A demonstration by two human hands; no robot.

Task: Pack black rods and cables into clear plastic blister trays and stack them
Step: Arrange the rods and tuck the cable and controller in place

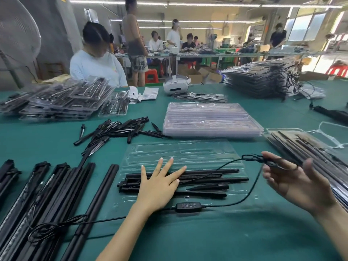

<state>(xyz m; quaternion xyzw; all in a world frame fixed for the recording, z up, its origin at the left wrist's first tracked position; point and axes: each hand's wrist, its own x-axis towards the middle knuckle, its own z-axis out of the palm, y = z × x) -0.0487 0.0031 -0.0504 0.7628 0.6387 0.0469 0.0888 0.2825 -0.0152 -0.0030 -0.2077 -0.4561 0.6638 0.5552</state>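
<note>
A clear blister tray [180, 153] lies open on the green table in front of me. Several black rods [211, 178] sit in its near half. My left hand [160, 183] presses flat on them with straight, spread fingers. A thin black cable [250, 193] with an inline control box [188, 207] loops over the tray. My right hand [293, 183] hovers at the tray's right end and pinches the cable's coiled end [254, 159].
A stack of empty clear trays [211, 119] stands behind the open one. Loose black spikes [120, 130] lie to the left, long black rods [49, 204] at the near left. Packed trays [308, 147] are piled right, far left and far right. A seated person works across the table.
</note>
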